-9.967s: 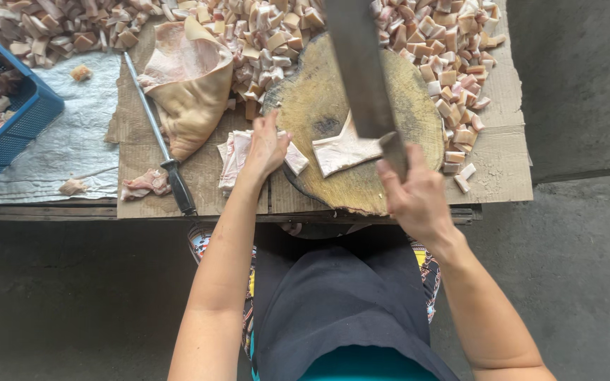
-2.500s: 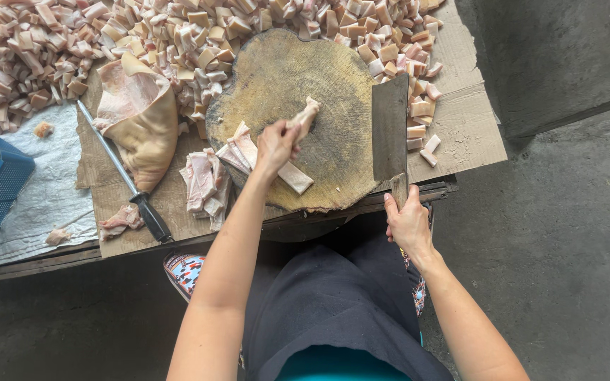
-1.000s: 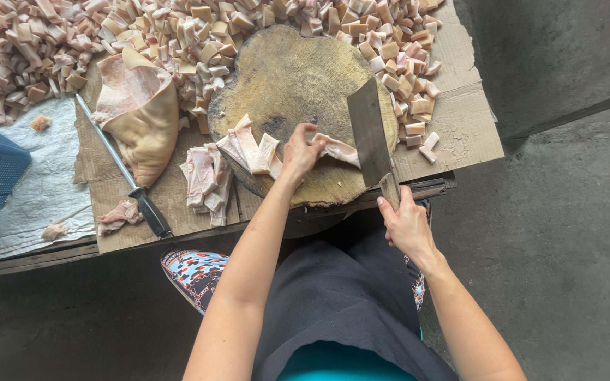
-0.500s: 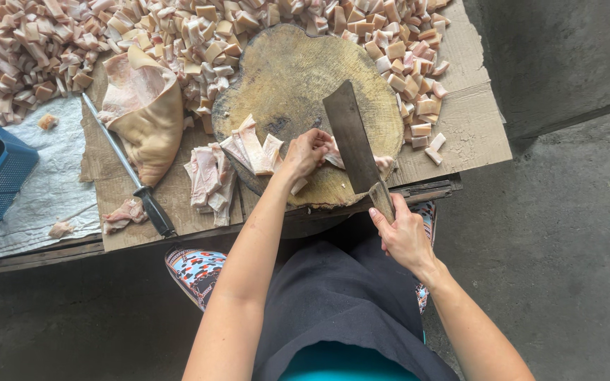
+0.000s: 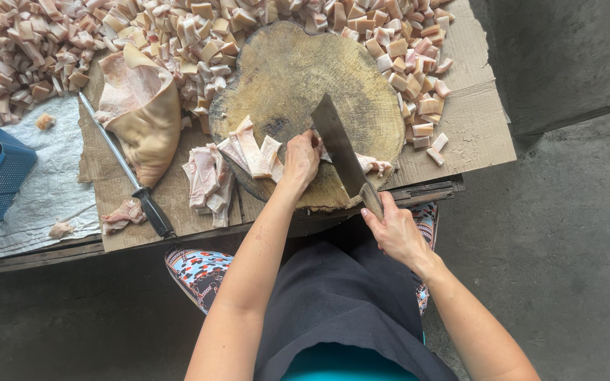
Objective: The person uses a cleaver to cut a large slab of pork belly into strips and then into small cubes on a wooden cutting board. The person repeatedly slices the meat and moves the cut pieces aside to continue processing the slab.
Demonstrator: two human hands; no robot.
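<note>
From the head view, my left hand (image 5: 301,158) presses flat on a pale strip of pork skin (image 5: 374,165) atop the round wooden chopping block (image 5: 298,70), steadying it. My right hand (image 5: 394,229) is closed round the broad steel cleaver (image 5: 340,152), blade angled just beside my fingers for cutting.
</note>
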